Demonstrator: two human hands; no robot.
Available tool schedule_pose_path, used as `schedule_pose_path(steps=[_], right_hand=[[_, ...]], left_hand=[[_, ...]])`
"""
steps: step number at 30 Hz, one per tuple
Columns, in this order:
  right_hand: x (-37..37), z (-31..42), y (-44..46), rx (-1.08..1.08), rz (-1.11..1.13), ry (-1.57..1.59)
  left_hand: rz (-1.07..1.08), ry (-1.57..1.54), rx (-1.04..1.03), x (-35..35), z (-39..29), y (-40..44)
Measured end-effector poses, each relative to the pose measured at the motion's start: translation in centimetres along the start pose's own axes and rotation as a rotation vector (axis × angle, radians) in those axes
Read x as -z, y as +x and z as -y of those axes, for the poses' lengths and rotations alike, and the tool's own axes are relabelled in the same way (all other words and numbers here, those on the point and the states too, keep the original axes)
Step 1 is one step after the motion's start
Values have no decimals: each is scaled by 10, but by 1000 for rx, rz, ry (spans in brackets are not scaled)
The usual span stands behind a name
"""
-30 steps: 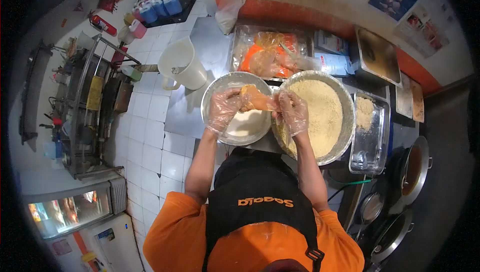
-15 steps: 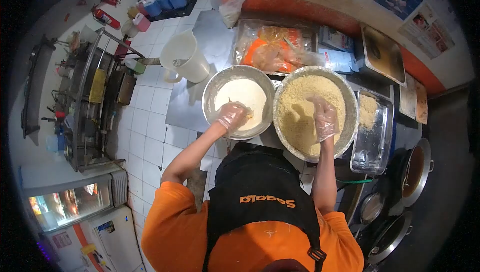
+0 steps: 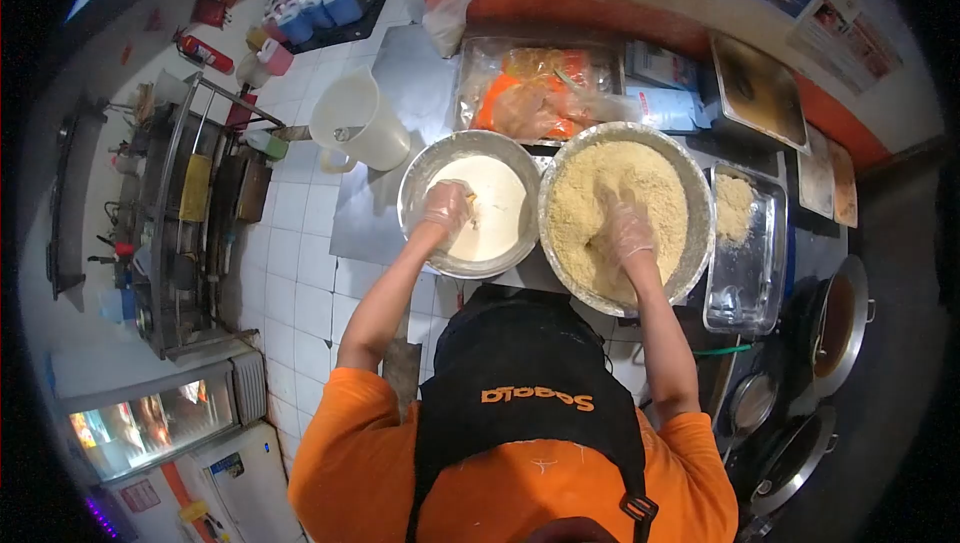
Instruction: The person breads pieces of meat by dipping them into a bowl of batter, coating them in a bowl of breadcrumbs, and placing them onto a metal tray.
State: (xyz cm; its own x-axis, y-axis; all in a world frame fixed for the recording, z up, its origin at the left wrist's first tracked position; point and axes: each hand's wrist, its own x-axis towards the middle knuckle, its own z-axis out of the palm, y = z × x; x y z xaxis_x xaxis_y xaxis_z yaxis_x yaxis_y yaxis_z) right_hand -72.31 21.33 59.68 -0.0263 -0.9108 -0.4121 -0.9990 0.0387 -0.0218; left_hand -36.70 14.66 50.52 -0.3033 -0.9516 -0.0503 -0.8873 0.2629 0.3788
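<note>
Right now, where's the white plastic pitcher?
In the head view, the white plastic pitcher stands on the metal table, just left of the bowl of white liquid.

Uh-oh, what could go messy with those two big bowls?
Maybe these:
1. The left hand is in the creamy liquid, so it could drip between bowls.
2. The right hand is in the yellowish crumbs. Wet drips from the other bowl could make them clump.
3. The white pitcher stands close beside the liquid's bowl, so a bump might tip it.
</note>
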Motion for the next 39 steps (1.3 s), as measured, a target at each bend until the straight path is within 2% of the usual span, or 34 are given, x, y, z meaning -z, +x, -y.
schedule_pose_path(steps=[1,2,3,4,5,7,8,11,13,15,16,19,23,25,26,28,30,31,35,37,38,39], right_hand=[[-24,-17,13,66,-53,96],[-37,-32,20,134,-106,190],[-39,-42,19,135,-107,190],[-42,-50,15,154,-228,241],[-47,-54,13,172,-345,293],[-37,-58,8,159,-343,281],[-31,-61,4,144,-344,265],[-10,-53,-7,221,-447,327],[10,-47,-11,213,-362,340],[16,-40,-10,208,-275,351],[17,-37,-7,192,-233,338],[25,-19,-7,142,-147,360],[34,-4,-8,127,-80,409],[42,7,-13,99,-68,376],[49,12,-14,64,-19,350],[45,18,-10,27,33,246],[24,19,-4,6,37,216],[15,18,-3,-4,44,176],[-12,-10,-1,67,-29,249],[-37,-34,11,128,107,363],[-39,-51,10,132,103,352],[-44,-67,4,194,-13,485]], left_hand=[[-21,-136,-43,15,-8,-2],[-21,-136,-45,34,-18,-6],[52,-331,102,57,-29,-10],[126,-524,253,70,-34,-13],[130,-522,258,75,-30,-15],[27,-481,110,90,-32,-18],[10,-577,128,98,-34,-21],[-49,-474,166,147,-67,-30],[-50,-386,86,165,-70,-31],[-136,-530,43,185,-84,-36],[-164,-508,68,192,-91,-38],[-175,-374,94,179,-92,-34],[-216,-376,48,166,-85,-37],[-281,-553,82,155,-78,-36],[-277,-560,76,150,-76,-36],[-149,-354,104,148,-77,-30],[-144,-392,140,148,-85,-30],[-145,-434,189,149,-92,-29],[-143,-639,144,171,-135,-22],[-168,-685,52,185,-174,-17],[-179,-691,53,186,-189,-11],[-201,-735,-34,185,-203,-7]])
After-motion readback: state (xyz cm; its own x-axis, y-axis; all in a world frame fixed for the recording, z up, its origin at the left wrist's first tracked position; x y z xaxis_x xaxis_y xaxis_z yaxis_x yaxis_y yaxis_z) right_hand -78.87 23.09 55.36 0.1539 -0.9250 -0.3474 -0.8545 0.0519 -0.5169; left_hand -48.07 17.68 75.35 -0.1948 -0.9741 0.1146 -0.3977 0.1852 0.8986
